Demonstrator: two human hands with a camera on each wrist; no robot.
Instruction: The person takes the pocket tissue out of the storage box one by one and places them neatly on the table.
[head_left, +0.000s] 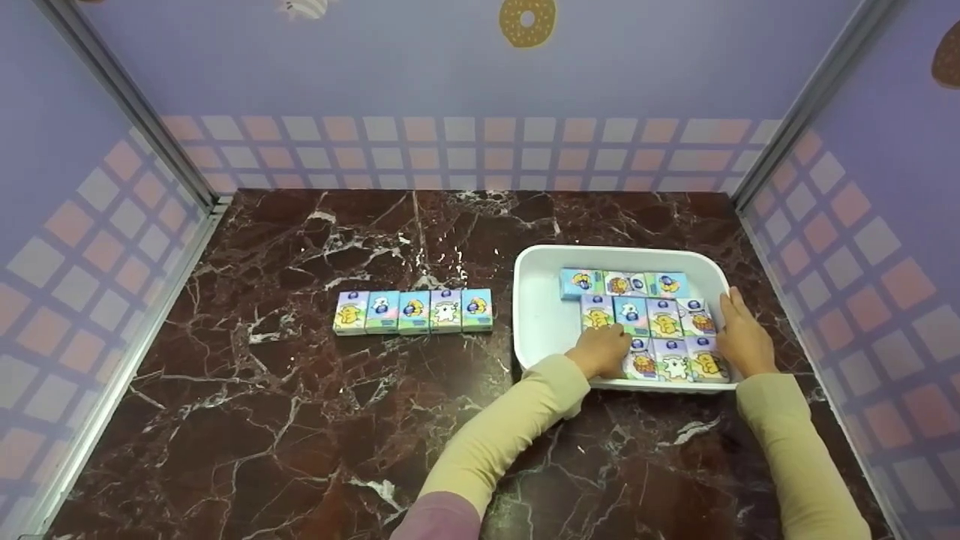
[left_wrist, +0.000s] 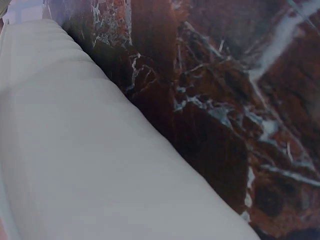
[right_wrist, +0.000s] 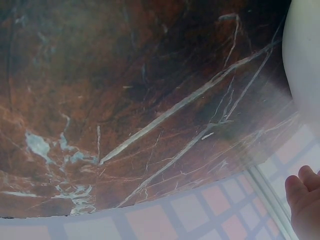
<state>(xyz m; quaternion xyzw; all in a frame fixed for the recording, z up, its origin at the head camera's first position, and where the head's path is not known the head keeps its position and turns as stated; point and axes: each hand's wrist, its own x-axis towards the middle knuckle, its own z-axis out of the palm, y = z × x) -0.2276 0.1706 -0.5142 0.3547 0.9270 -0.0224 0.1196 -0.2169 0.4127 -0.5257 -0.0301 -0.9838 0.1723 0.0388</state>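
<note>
A white plastic tray [head_left: 541, 315] stands on the right of the table, holding rows of small cartoon-printed packs [head_left: 664, 319] that look like pocket tissues. My left hand [head_left: 602, 350] reaches over the near rim, its fingers bent down at the left end of the front row. Anything beneath those fingers is hidden, and I cannot tell whether they grip a pack. At the right rim is my right hand [head_left: 746, 337], fingers extended along the tray's edge. The right wrist view catches some of its fingertips [right_wrist: 299, 187]. Only the tray's outer wall [left_wrist: 90, 135] fills the left wrist view's left side.
Left of the tray, several similar packs [head_left: 414, 311] lie side by side in one row on the dark red marbled tabletop [head_left: 247, 420]. Purple walls with a checkered band [head_left: 465, 154] enclose the table at the back and both sides.
</note>
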